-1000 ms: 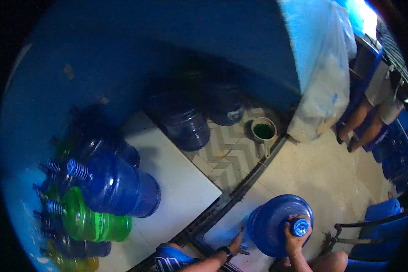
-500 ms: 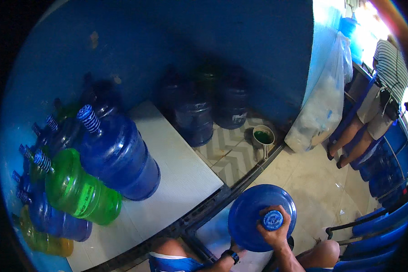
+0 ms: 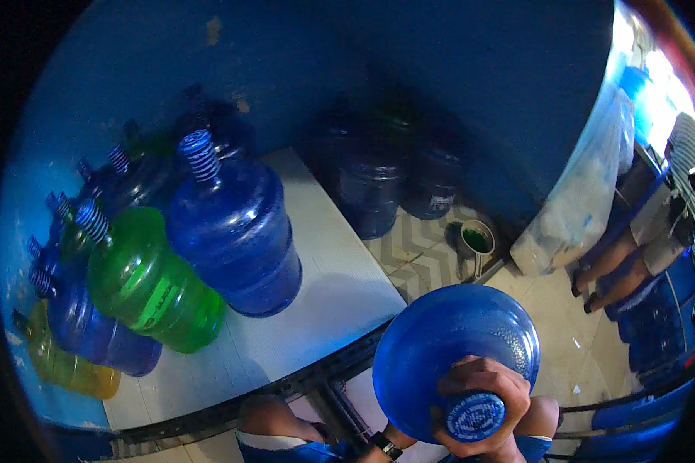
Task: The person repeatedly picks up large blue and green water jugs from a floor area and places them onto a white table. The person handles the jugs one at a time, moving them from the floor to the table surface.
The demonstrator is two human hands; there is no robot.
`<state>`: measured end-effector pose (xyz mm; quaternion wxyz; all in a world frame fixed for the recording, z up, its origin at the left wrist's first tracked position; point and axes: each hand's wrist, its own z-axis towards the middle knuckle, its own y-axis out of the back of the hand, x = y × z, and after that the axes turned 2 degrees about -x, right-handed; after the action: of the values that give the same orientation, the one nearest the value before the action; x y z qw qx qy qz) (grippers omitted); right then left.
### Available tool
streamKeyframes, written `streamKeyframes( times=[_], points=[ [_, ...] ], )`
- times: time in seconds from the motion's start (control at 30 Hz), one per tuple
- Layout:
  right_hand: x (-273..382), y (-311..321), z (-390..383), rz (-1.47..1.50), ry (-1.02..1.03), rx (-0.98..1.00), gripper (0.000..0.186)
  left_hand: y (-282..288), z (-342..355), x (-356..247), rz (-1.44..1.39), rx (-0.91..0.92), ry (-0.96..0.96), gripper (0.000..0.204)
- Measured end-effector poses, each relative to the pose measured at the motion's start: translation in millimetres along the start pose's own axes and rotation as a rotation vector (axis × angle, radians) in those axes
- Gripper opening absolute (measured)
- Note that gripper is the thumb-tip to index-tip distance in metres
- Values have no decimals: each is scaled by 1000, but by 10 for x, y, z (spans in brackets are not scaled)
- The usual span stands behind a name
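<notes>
A large round blue water jug (image 3: 432, 332) is held upright before me, seen mostly from above. My right hand (image 3: 490, 386) wraps round its neck, just below the blue patterned cap (image 3: 475, 417). My left hand (image 3: 398, 437), with a dark watch (image 3: 386, 446) at its wrist, reaches under the jug's near left side. Its fingers are hidden by the jug, so their grip does not show.
On a white platform (image 3: 340, 262) to the left stand several capped jugs, including a blue jug (image 3: 235, 231) and a green jug (image 3: 154, 285). Darker jugs (image 3: 371, 193) stand by the wall. A dipper (image 3: 477, 241), a plastic bag (image 3: 571, 208) and another person (image 3: 633, 262) are at right.
The jug has come up closer to me and looks larger, with my right hand still round its neck. The view has shifted, so the surroundings sit farther right.
</notes>
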<state>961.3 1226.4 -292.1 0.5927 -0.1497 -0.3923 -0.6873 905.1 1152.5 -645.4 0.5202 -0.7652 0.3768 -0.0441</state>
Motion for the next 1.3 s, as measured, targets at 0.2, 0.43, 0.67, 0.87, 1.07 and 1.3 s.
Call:
streamKeyframes(
  times=[0.2, 0.43, 0.67, 0.87, 1.07, 1.3],
  points=[
    [-222, -211, 325, 253, 29, -6, 39, -379, -178, -754, -181, 23, -295, 84],
    [-921, -500, 1477, 439, -338, -187, 43, -1014, -434, -1927, -277, 67, -432, 83],
    [-1387, -1302, 2399, 295, -351, -280, 36, -921, -449, -3052, -94, 43, -557, 69],
    [-1504, -1059, 2143, -104, -236, -83, 77, -1191, -617, -3599, 27, -217, -722, 59],
    [-2317, -1268, 104, 164, -447, -129, 152, -1728, -1366, -4223, 794, -891, -2069, 78],
    [-3067, -1889, -473, 558, -806, 87, 79, -1254, -1361, -5805, 1459, -1099, -1162, 69]
  ],
)
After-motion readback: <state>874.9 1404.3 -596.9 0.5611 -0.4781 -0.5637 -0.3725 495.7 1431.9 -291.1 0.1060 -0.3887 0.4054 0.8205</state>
